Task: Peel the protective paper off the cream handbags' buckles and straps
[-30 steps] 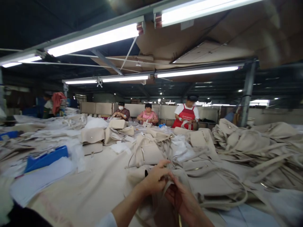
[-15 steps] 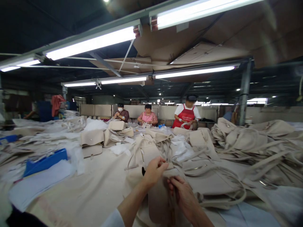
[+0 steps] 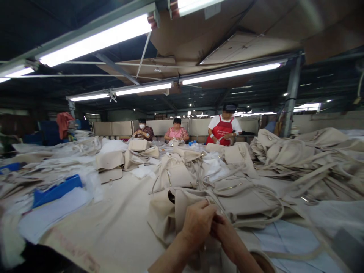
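A beige handbag point(image 3: 162, 216) lies right in front of me, tilted, with a dark opening at its upper left. My left hand point(image 3: 199, 223) is closed over the bag's right part, its fingers bent toward the right hand. Close against it, my right hand point(image 3: 224, 233) is also closed, pinching at the same spot on the bag. The exact part of the bag between the fingertips is hidden by the hands. Behind the bag stands another beige handbag point(image 3: 179, 174), and a further one with a long strap point(image 3: 250, 201) lies to the right.
A large heap of beige bags point(image 3: 307, 151) fills the right side. At the left are a blue holder point(image 3: 57, 189) and white sheets point(image 3: 54, 214). Pale blue sheets point(image 3: 290, 242) lie at the right front. Three people stand or sit across the table point(image 3: 119, 216).
My hands have come together, the left moving right and down beside the right. The handbag has turned, showing more of its left side and opening. The view has shifted slightly.
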`<state>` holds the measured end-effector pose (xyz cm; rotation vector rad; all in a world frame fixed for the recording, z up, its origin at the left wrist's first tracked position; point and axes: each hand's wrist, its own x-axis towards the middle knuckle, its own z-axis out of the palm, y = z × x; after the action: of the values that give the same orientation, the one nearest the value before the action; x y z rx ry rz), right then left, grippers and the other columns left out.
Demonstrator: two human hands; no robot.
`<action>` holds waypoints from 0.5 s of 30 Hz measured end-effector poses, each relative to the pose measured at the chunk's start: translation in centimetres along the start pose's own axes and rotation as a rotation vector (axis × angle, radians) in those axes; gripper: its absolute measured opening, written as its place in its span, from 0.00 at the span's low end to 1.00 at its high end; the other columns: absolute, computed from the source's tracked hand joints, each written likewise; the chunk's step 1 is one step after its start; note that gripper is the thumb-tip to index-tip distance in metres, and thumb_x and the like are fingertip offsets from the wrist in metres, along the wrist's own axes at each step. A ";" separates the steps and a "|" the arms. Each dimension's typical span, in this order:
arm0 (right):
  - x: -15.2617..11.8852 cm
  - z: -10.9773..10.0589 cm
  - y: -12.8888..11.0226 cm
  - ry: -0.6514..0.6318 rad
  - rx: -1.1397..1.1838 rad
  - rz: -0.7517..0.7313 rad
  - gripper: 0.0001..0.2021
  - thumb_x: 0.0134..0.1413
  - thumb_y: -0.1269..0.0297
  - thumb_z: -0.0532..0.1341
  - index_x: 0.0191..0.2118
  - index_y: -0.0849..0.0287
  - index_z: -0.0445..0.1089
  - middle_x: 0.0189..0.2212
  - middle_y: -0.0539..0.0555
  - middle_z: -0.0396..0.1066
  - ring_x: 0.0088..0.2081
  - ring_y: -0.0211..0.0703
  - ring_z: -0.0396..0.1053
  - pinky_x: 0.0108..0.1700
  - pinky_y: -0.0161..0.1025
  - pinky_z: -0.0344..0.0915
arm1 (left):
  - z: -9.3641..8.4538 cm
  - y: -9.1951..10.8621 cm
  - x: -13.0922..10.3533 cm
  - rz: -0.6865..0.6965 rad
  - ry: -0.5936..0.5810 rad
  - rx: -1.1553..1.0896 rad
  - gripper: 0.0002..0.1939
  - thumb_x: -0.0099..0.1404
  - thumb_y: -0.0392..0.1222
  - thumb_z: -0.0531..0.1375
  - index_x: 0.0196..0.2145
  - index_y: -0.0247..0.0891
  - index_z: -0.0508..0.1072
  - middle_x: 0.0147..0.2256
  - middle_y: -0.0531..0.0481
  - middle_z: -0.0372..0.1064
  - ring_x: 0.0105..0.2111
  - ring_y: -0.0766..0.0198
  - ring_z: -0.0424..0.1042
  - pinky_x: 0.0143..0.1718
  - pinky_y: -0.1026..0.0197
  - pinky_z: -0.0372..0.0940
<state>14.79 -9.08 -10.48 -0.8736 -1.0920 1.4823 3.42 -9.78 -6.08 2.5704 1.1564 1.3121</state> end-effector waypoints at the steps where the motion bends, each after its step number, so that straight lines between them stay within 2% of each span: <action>1: 0.0 -0.3 0.1 0.027 -0.008 -0.008 0.11 0.31 0.59 0.72 0.23 0.59 0.75 0.16 0.48 0.68 0.21 0.36 0.61 0.26 0.34 0.59 | 0.3 0.0 -0.6 -0.005 0.035 -0.101 0.12 0.63 0.30 0.53 0.35 0.38 0.75 0.33 0.45 0.71 0.33 0.59 0.69 0.34 0.62 0.61; 3: 0.0 -0.8 0.0 0.031 -0.025 -0.037 0.12 0.31 0.57 0.72 0.26 0.58 0.77 0.16 0.48 0.67 0.21 0.37 0.60 0.26 0.35 0.59 | 0.6 0.1 -1.4 -0.076 0.112 -0.314 0.15 0.60 0.29 0.52 0.39 0.37 0.76 0.35 0.44 0.72 0.36 0.59 0.70 0.38 0.61 0.64; 4: 0.0 -0.8 -0.2 0.016 -0.031 -0.047 0.13 0.31 0.57 0.73 0.28 0.58 0.78 0.17 0.48 0.68 0.21 0.37 0.60 0.25 0.34 0.58 | 0.8 0.2 -1.6 -0.156 0.143 -0.425 0.14 0.58 0.30 0.53 0.38 0.36 0.77 0.35 0.44 0.72 0.36 0.59 0.70 0.38 0.61 0.64; 7: -0.2 -0.7 -0.7 -0.061 -0.035 -0.040 0.15 0.29 0.61 0.74 0.31 0.56 0.79 0.21 0.49 0.72 0.24 0.38 0.63 0.28 0.34 0.61 | 1.2 0.0 -1.9 -0.494 0.196 -0.706 0.07 0.56 0.34 0.56 0.28 0.35 0.74 0.27 0.48 0.70 0.30 0.61 0.69 0.31 0.62 0.63; 9: -0.4 -0.6 -0.9 -0.093 -0.028 -0.044 0.17 0.29 0.63 0.74 0.34 0.54 0.79 0.25 0.49 0.74 0.28 0.39 0.66 0.34 0.35 0.64 | 1.4 -0.3 -2.0 -0.660 0.225 -0.860 0.04 0.52 0.36 0.58 0.28 0.36 0.70 0.23 0.51 0.67 0.25 0.64 0.67 0.26 0.64 0.61; 12: -0.7 -0.6 -0.8 -0.034 -0.095 -0.024 0.17 0.31 0.60 0.74 0.34 0.55 0.79 0.25 0.48 0.74 0.25 0.36 0.62 0.28 0.32 0.60 | 1.2 -0.9 -1.9 -0.737 0.216 -0.959 0.10 0.47 0.38 0.61 0.31 0.35 0.69 0.23 0.53 0.68 0.22 0.67 0.64 0.24 0.65 0.58; 15: -0.6 -1.0 -0.1 0.040 -0.168 -0.014 0.15 0.33 0.54 0.72 0.28 0.58 0.77 0.20 0.47 0.70 0.20 0.33 0.56 0.22 0.32 0.53 | 0.2 -1.4 -1.5 -0.769 0.100 -0.888 0.09 0.47 0.41 0.61 0.27 0.34 0.70 0.22 0.52 0.66 0.21 0.69 0.61 0.24 0.65 0.55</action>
<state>15.84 -9.46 -10.67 -1.0063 -1.2027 1.3702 2.14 -9.63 -7.67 1.2735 1.0493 1.3078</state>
